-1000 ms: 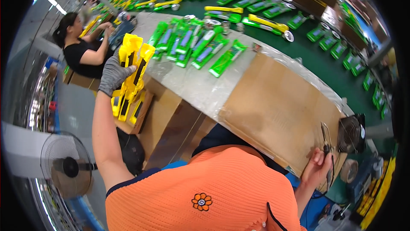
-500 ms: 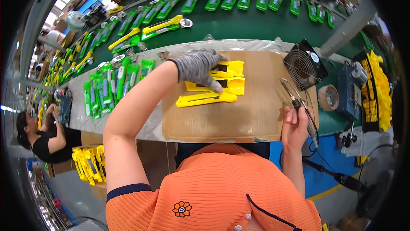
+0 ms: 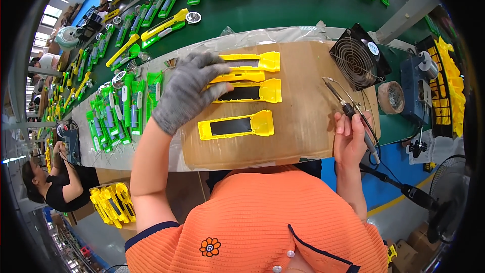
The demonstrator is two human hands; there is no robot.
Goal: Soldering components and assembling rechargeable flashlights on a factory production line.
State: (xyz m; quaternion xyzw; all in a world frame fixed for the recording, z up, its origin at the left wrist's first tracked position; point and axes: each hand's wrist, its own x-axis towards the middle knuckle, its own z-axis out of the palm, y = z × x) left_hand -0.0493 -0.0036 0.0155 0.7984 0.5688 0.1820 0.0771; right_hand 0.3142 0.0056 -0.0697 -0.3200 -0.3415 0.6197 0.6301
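Resting flat on yellow housings [image 3: 247, 78] — gloved left hand [image 3: 187, 91], fingers spread; right hand [image 3: 351, 139] clamped on soldering iron [image 3: 348, 109].

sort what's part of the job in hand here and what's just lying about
In hand:
- left hand on yellow housings
- right hand holding soldering iron
- cardboard sheet

Lying about:
- small fan
- tape roll
- green parts

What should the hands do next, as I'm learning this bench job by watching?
Probably slide one yellow part toward the soldering iron. The gloved left hand lies flat on the spread-out yellow parts on the cardboard, gripping none, while the bare right hand holds the iron off to the side, its tip touching nothing.
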